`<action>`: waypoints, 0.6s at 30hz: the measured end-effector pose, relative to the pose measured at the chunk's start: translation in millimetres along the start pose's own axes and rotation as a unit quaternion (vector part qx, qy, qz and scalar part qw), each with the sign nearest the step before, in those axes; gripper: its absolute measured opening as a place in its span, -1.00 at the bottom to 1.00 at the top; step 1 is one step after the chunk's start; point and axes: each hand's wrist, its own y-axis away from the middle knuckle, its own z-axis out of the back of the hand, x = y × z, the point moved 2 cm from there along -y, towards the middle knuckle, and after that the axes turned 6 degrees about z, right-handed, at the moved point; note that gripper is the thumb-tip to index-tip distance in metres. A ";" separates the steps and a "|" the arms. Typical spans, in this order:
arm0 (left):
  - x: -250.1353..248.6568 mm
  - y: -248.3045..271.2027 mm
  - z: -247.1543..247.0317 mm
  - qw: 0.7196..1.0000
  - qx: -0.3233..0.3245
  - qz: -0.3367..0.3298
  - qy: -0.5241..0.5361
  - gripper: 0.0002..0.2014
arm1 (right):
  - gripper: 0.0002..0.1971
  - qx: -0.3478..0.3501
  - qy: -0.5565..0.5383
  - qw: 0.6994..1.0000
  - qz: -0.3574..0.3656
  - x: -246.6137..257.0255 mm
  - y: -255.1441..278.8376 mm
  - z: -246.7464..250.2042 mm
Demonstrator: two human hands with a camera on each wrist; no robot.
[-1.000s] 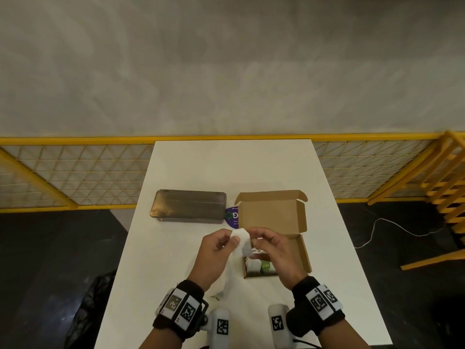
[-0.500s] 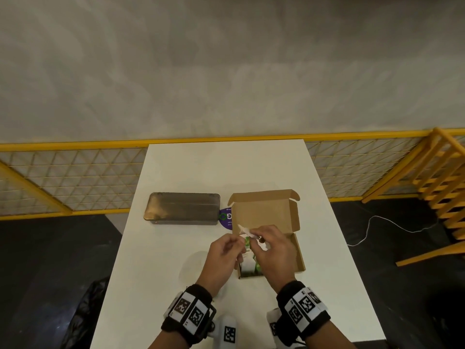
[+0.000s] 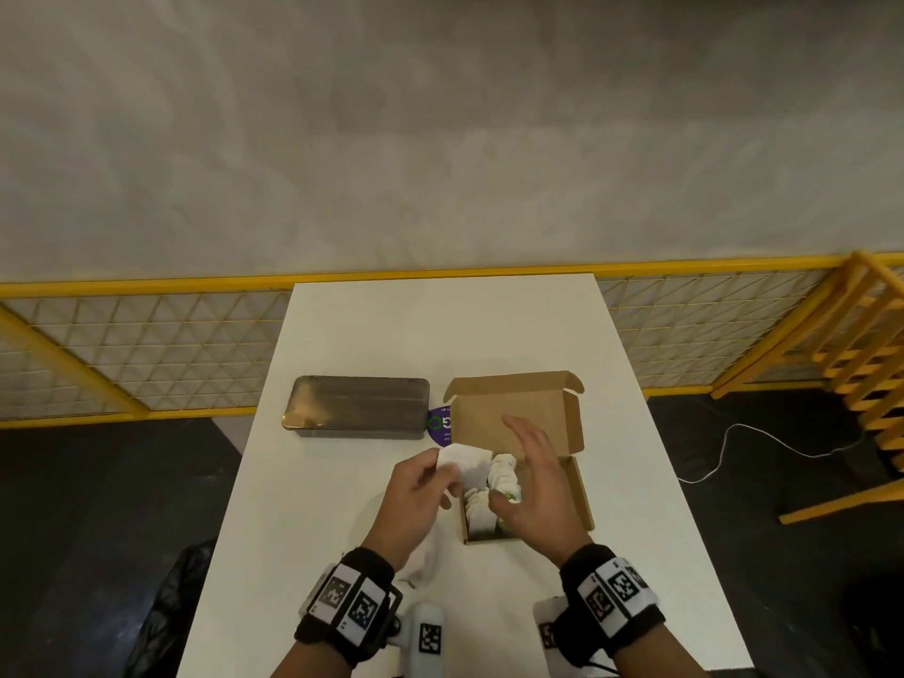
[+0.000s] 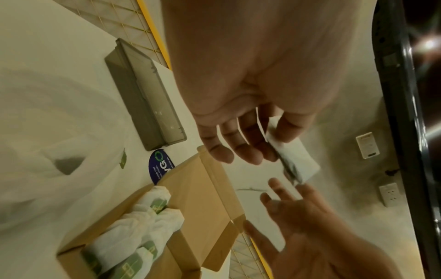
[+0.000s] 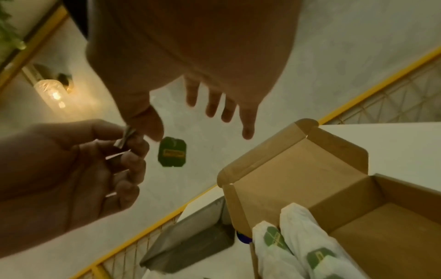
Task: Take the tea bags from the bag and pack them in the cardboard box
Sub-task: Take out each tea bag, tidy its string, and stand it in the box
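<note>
Tea bag [image 3: 464, 464] sits pinched in our left hand [image 3: 416, 501] at the box's [image 3: 582, 491] left edge, our right hand [image 3: 535, 486] spread, empty, above its free right half.

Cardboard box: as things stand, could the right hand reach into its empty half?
Probably yes. The right hand hovers open above the cardboard box, whose lid stands folded back; the packed tea bags fill only the side nearer the left hand.
</note>
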 end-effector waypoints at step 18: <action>-3.9 -4.9 23.2 0.987 -0.100 -0.031 -0.122 -0.76 | -0.71 0.196 -0.124 0.961 -0.148 -2.2 9.1 -16.3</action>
